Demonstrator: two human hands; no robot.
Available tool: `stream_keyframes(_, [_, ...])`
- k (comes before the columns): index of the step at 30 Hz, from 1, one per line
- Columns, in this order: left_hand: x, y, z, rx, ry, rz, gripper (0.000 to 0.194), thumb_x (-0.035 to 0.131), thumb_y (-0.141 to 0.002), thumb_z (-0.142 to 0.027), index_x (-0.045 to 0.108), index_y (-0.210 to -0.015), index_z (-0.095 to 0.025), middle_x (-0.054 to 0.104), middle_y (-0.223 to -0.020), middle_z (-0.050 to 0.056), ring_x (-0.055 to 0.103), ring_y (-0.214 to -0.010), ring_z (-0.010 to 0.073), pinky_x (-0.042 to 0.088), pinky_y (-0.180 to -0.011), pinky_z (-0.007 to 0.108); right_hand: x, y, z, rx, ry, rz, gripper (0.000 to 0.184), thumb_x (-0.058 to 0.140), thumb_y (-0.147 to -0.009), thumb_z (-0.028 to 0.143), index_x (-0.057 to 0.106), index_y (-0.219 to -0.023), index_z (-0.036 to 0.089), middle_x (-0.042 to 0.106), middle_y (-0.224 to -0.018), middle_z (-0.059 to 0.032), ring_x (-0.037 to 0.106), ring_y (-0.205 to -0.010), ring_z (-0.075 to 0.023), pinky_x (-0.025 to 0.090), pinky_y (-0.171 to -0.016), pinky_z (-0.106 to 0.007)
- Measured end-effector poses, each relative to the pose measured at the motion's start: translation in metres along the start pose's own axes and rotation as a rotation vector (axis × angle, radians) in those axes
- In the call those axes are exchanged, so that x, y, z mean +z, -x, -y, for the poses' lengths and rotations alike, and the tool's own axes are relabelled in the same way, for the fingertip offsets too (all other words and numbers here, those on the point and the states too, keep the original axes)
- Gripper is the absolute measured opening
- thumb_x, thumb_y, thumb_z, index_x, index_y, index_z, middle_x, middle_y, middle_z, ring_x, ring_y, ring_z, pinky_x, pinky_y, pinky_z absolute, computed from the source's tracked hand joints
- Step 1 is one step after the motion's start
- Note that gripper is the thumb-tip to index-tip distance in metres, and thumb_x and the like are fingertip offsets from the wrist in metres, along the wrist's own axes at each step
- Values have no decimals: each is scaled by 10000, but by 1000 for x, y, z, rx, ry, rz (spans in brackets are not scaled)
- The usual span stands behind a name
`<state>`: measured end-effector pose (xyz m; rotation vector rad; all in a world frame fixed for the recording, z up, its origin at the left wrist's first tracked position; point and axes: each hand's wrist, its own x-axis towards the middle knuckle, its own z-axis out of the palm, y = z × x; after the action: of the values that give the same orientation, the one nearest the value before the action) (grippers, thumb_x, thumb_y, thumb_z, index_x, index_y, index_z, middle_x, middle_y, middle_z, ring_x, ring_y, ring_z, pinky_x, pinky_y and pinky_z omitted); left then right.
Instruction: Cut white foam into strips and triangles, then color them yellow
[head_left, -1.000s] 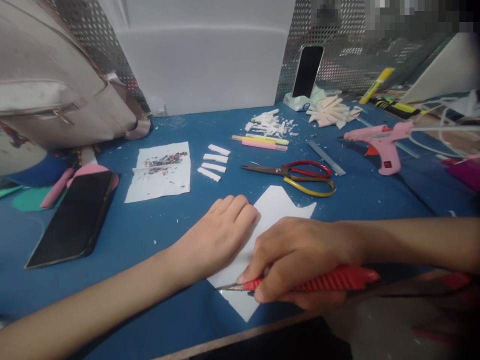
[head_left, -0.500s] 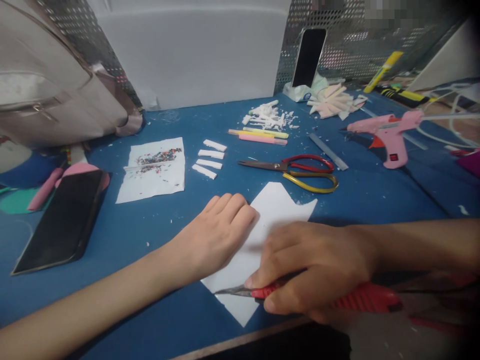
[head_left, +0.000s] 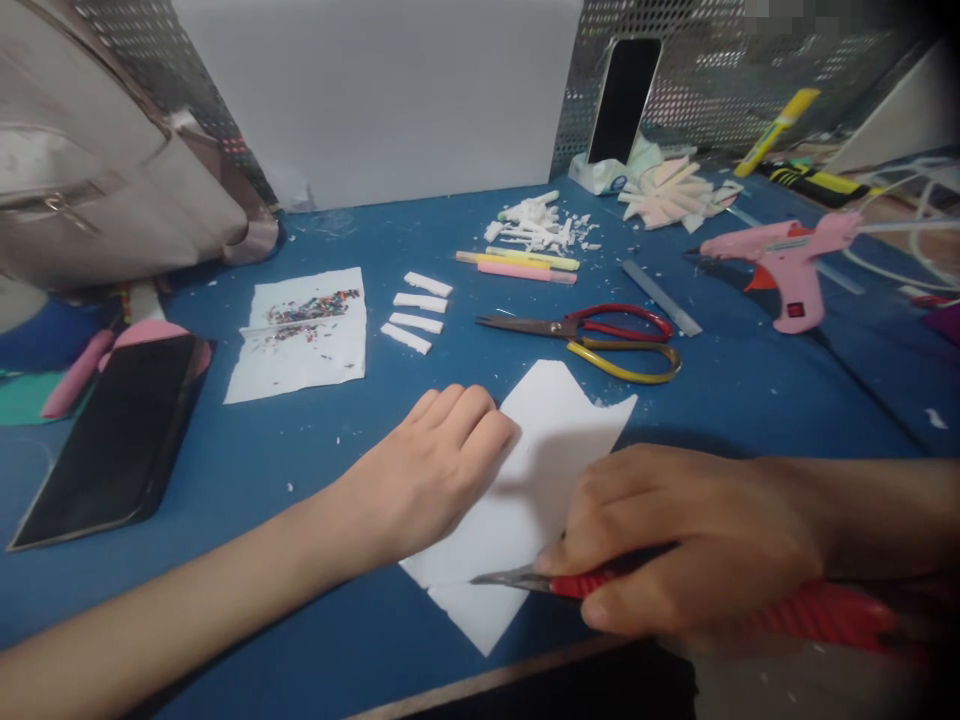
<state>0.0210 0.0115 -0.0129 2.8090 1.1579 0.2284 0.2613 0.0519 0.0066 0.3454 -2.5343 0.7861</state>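
Observation:
A white sheet (head_left: 540,455) lies on the blue table (head_left: 315,460) near its front edge. My left hand (head_left: 424,470) rests on the sheet's left side, fingers curled and pressing it down. My right hand (head_left: 690,545) is closed round a red-handled utility knife (head_left: 675,595). The knife's blade tip touches the sheet low down, where a cut line runs in from the left edge.
Red and yellow scissors (head_left: 600,340), several small white strips (head_left: 416,310), a paper with coloured bits (head_left: 300,330), pens (head_left: 521,265), white scraps (head_left: 536,230) and a pink glue gun (head_left: 784,260) lie farther back. A black phone (head_left: 112,435) is at left, another phone (head_left: 622,100) stands at the back.
My right hand has drawn the knife to the right across the sheet's lower part, leaving a cut line behind the blade. My left hand stayed put on the sheet.

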Motion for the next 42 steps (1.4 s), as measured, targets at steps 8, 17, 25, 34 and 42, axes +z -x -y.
stream_keyframes(8, [1,-1,-2,-4,2,-14,174,352,-946,-62,460,-1040,-161,451,-970,67,389,-813,190,349,-732,364,-16,15,26,195,48,118,146,611,-878,159,621,-1023,149,731,-1084,-118,711,-897,-187,587,-806,-314])
stream_keyframes(17, [3,-1,-1,-20,20,-32,112,359,-978,-117,449,-1020,-170,495,-984,64,440,-831,183,349,-752,358,-12,44,46,266,101,21,160,614,-882,176,622,-1041,160,728,-1101,-116,707,-928,-192,574,-848,-305])
stream_keyframes(25, [-35,13,-15,-105,143,-187,177,355,-992,-158,451,-1137,-189,532,-1121,65,486,-1037,201,374,-847,357,-23,31,49,261,82,82,160,613,-881,131,623,-1040,125,733,-1059,-128,707,-906,-185,571,-827,-313])
stream_keyframes(34, [-28,50,-58,-2,271,-37,276,556,-933,-305,493,-1187,-218,616,-1049,47,558,-883,207,432,-755,333,-23,21,54,379,-24,0,164,529,-932,134,626,-1061,164,734,-1017,-99,692,-945,-140,527,-842,-268])
stream_keyframes(42, [-32,55,-47,1,446,-50,190,566,-934,-230,558,-1124,-239,644,-1049,10,573,-911,151,423,-809,282,-7,44,45,457,-220,-287,268,592,-803,70,638,-1045,175,716,-1001,-62,693,-904,-142,528,-795,-235])
